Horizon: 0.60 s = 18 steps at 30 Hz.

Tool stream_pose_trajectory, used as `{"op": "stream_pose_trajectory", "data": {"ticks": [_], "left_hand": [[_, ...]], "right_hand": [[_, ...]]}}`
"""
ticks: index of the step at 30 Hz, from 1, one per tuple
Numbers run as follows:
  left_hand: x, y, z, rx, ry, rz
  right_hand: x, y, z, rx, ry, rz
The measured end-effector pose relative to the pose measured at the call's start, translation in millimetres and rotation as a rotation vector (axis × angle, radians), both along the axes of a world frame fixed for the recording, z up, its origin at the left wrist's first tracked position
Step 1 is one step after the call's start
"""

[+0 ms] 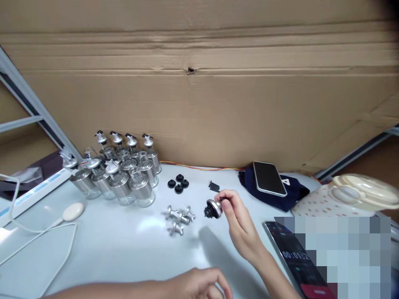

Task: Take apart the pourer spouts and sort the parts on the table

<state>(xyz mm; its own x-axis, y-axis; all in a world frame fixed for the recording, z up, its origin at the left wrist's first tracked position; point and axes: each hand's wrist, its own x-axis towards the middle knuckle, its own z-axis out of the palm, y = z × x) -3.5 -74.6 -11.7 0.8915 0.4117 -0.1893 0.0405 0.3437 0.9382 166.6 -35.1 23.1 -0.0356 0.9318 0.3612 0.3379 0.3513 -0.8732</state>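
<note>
My right hand (238,222) pinches a pour spout (214,208) by its dark lever end, above the table. Its silver collar and black ribbed rubber stopper point left. Low at the bottom edge is my left hand (201,284), partly cut off, with loosely bent fingers apart and nothing visible in them. Left of the spout lie several loose silver spout pieces (180,219) in a small pile. Behind them sit several black rubber stoppers (178,184). Small black lever pieces (214,186) lie just beyond my right hand.
Several glass bottles with metal bands (120,187) crowd the back left, some topped with spouts. A white cable with an oval puck (73,211) lies at left. At right are a phone (269,178) on a navy cloth (249,182), a dotted container (321,201) and a timer phone (289,253).
</note>
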Motion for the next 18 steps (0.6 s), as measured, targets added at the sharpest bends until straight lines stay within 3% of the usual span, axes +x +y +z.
{"op": "stream_pose_trajectory", "data": {"ticks": [3, 8, 11, 14, 18], "left_hand": [[5.1, 12.2, -20.5, -0.232, 0.032, -0.014], [8.0, 25.7, -32.8, -0.35, -0.135, 0.015], [11.1, 30.4, -38.0, -0.41, -0.27, 0.055], [13.2, 30.4, -39.4, -0.427, -0.257, 0.124], [14.5, 27.3, -36.3, -0.342, -0.15, 0.206]], "right_hand": [[6.0, -0.4, -4.1, -0.048, -0.011, 0.103], [7.8, -0.6, -6.6, -0.115, -0.147, 0.27], [3.0, -2.2, -7.5, -0.225, -0.194, 0.34], [-1.8, -3.9, -7.9, -0.312, -0.252, 0.401], [-4.3, -3.6, -7.7, -0.357, -0.3, 0.414]]}}
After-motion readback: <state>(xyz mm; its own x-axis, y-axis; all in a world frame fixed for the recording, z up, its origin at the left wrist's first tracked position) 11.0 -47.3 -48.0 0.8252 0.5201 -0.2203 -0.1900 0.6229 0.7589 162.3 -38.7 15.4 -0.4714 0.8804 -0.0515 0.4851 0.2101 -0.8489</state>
